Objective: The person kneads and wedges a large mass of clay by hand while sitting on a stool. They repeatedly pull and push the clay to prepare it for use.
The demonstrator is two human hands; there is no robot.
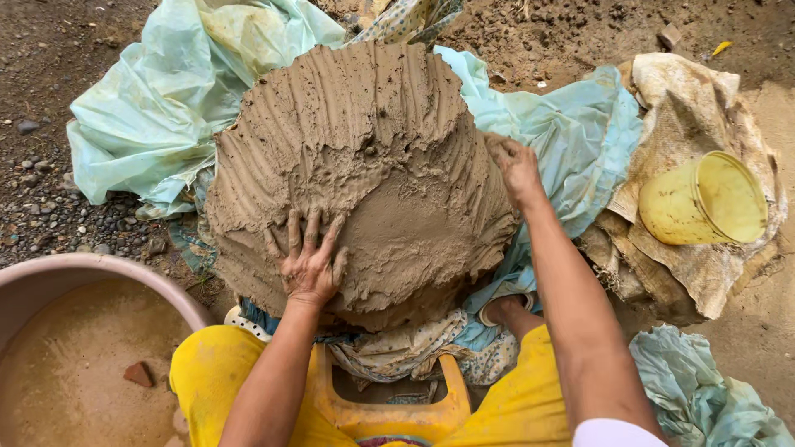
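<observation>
Clay mound (373, 157) on plastic sheet (149, 116), looks wet, heavy, soft, sticky. Left hand (310, 261) splayed flat on its near side; right hand (515, 168) cupped at right edge, gripping nothing.

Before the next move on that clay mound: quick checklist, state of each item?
1. Left hand flat on the clay mound, fingers spread: ok.
2. Right hand on the mound's right edge, fingertips pressed in: ok.
3. Mound sits on the pale green plastic sheet, sheet showing on left and right sides: ok.
4. Water at hand: pink basin by the left arm holds muddy water: ok.
5. Yellow bucket lies tipped on the sacking to the right; contents: cannot tell.
6. Sheet under the near side of the mound: hidden by arms and cloth, cannot tell.
</observation>
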